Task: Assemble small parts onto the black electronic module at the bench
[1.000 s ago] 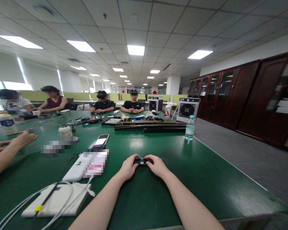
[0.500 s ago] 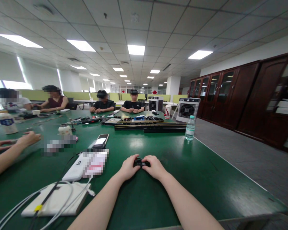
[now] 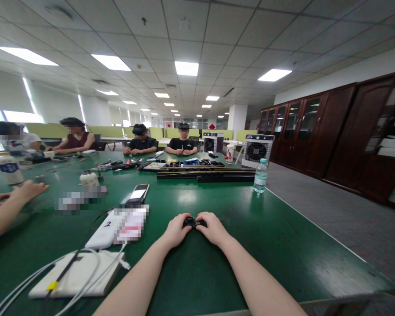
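Observation:
Both my hands meet over a small black object (image 3: 194, 223) at the middle of the green table (image 3: 197, 272); its kind cannot be made out. My left hand (image 3: 177, 229) grips its left side, thumb on the near edge and fingers curled over the far one. On the other side my right hand (image 3: 212, 228) holds it the same way. Only the part between the two thumbs shows; the fingers and palms cover both ends.
To the left lie a white power bank (image 3: 101, 230), a phone (image 3: 138, 193) and a white box (image 3: 75, 274) with cables. A water bottle (image 3: 260, 176) stands at the right edge. Black bars (image 3: 206, 173) lie farther off. A co-worker's hands (image 3: 23, 193) are at left; several people sit beyond.
The black object has shifted or turned slightly between my hands, which stay in nearly the same place. At left, the co-worker's hands have moved a little further left.

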Tool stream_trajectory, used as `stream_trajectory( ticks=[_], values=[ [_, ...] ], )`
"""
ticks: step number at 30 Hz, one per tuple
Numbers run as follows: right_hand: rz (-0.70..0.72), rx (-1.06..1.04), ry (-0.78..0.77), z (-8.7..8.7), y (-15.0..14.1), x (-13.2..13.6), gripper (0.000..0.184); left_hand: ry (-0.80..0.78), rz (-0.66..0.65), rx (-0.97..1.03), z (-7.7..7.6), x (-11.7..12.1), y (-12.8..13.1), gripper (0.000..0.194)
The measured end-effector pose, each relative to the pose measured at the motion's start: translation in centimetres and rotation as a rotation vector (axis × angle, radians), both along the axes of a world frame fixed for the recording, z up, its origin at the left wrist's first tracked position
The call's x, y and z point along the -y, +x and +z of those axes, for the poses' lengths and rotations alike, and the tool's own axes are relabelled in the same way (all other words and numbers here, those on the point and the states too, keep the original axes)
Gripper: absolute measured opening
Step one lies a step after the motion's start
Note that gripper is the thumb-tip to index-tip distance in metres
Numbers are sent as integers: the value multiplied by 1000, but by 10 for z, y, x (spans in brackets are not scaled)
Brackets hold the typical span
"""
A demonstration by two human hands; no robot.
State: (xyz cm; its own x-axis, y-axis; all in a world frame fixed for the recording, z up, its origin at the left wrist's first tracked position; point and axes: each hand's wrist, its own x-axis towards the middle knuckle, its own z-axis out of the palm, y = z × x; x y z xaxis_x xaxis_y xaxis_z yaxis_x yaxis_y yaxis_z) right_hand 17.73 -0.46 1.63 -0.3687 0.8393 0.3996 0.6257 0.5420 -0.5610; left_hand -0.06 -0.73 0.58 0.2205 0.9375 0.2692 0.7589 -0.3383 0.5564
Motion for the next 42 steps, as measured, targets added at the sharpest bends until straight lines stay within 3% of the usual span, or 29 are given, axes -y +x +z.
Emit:
stream_trajectory(
  ticks=[19, 42],
  values=[
    [-156, -147, -6, 15, 17, -5, 24, -34, 24, 81, -2, 0, 0, 41],
    [-244, -307, 89, 11, 22, -12, 25, -18, 9, 35, 2, 2, -1, 41]
  ],
)
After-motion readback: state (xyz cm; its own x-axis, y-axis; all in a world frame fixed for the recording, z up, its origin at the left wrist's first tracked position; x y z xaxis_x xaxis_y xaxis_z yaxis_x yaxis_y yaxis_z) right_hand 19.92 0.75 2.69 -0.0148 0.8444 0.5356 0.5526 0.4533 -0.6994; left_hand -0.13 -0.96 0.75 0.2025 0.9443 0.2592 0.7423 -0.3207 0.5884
